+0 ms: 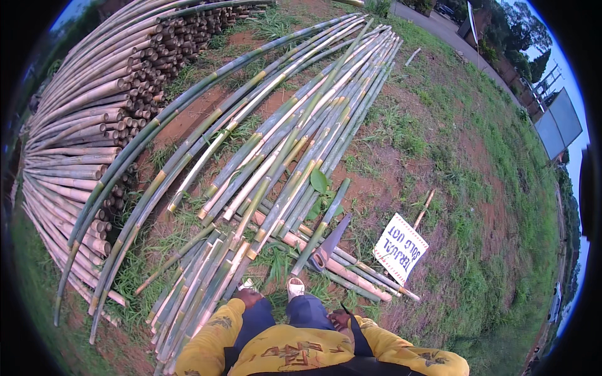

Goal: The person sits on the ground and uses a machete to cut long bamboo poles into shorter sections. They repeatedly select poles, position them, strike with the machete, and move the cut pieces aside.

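My left hand (249, 297) hangs by my left knee, just right of a bundle of short green bamboo poles (194, 285). Beside my right thigh is my right hand (339, 319), partly in shadow. The fingers of both hands are too small and dark to make out. Ahead of my feet, a handsaw (330, 243) with a dark handle leans on bamboo poles lying crosswise (351, 271). A short green bamboo piece (322, 227) rests next to the saw. Long cut bamboo poles (295, 144) stretch away from me in a loose pile.
A large stack of dry bamboo poles (94, 125) stands on the left, with several long poles (188, 94) bending past it. A white sign on a stick (402, 247) lies on the grass to the right. Farther off are a road (439, 31) and a large panel (558, 124).
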{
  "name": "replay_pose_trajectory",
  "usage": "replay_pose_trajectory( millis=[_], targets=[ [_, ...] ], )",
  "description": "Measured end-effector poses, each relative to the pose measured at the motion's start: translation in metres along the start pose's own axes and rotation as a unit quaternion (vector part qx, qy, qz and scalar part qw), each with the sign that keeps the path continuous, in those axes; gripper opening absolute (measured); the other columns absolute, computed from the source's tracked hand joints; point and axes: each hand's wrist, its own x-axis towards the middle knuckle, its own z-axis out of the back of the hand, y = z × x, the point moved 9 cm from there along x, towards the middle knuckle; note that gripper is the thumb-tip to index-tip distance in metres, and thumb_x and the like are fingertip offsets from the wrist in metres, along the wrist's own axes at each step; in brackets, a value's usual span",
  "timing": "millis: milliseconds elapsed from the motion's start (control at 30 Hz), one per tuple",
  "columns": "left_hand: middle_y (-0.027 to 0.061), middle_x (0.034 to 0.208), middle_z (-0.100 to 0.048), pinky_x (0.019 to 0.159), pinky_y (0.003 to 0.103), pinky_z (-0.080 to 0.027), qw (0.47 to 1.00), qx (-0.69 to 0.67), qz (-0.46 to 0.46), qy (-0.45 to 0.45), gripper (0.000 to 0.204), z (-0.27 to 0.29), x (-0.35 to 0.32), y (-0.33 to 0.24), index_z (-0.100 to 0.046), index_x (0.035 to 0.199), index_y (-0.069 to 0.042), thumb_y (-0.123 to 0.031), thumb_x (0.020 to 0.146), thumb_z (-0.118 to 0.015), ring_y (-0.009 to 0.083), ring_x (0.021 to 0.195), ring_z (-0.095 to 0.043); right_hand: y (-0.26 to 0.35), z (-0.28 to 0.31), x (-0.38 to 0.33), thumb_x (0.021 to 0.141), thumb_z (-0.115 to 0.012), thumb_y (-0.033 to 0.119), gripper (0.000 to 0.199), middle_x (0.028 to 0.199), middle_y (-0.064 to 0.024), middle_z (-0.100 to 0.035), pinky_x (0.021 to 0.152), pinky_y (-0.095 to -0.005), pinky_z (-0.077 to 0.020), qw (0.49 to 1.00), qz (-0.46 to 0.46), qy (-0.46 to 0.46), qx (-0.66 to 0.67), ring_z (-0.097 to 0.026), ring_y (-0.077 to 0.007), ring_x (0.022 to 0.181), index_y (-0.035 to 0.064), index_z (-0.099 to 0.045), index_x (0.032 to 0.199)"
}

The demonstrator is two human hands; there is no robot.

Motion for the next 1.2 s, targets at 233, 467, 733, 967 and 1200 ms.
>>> replay_pose_trajectory(
  millis=[233, 467, 733, 967, 1200],
  targets=[
    [0.0191, 0.115, -0.071, 0.101, 0.046, -0.049, 0.942, 0.066, -0.188, -0.270, 0.042, 0.210, -0.098, -0.252, -0.068, 0.122, -0.012, -0.034, 0.087, -0.066, 0.0374, 0.111, -0.065, 0.106, 0.044, -0.069, 0.087, -0.074, 0.019, 0.056, 0.104, -0.0217, -0.070, 0.071, -0.0401, -0.0622, 0.983, 0.030, -0.115, 0.139, -0.074, -0.0268, 0.081, 0.0023, -0.057, 0.138],
    [0.0199, 0.104, -0.073, 0.091, 0.045, -0.054, 0.848, 0.059, -0.332, -0.408, 0.033, 0.343, -0.226, -0.458, -0.076, 0.101, -0.008, -0.029, 0.080, -0.062, 0.0377, 0.099, -0.070, 0.106, 0.060, -0.045, 0.087, -0.066, 0.017, 0.029, 0.115, -0.0161, -0.072, 0.078, -0.0364, -0.0613, 0.961, 0.174, -0.159, -0.146, -0.075, -0.0289, 0.082, 0.0113, -0.074, 0.115],
    [0.0138, 0.113, -0.074, 0.088, 0.040, -0.055, 0.870, 0.035, -0.213, -0.444, 0.041, 0.418, -0.317, -0.518, -0.073, 0.113, -0.004, -0.034, 0.085, -0.066, 0.0288, 0.100, -0.072, 0.042, 0.096, -0.029, 0.089, -0.066, 0.019, 0.029, 0.114, -0.0186, -0.072, 0.077, -0.0392, -0.0613, 0.943, 0.136, -0.130, -0.274, -0.074, -0.0310, 0.082, 0.0097, -0.073, 0.116],
    [0.0139, 0.115, -0.073, 0.091, 0.041, -0.055, 0.877, 0.085, -0.237, -0.409, 0.040, 0.370, -0.304, -0.487, -0.072, 0.115, -0.006, -0.033, 0.086, -0.064, 0.0291, 0.104, -0.071, 0.075, 0.112, -0.027, 0.089, -0.066, 0.020, 0.031, 0.115, -0.0204, -0.071, 0.077, -0.0415, -0.0610, 0.964, 0.114, -0.138, -0.199, -0.074, -0.0331, 0.083, 0.0090, -0.071, 0.118],
    [0.0140, 0.118, -0.072, 0.093, 0.042, -0.054, 0.873, 0.135, -0.231, -0.407, 0.040, 0.385, -0.306, -0.487, -0.072, 0.117, -0.008, -0.033, 0.087, -0.062, 0.0293, 0.107, -0.070, 0.111, 0.105, -0.027, 0.090, -0.067, 0.022, 0.033, 0.116, -0.0222, -0.070, 0.078, -0.0438, -0.0607, 0.977, 0.118, -0.141, -0.111, -0.073, -0.0351, 0.085, 0.0083, -0.070, 0.119]
  ],
)
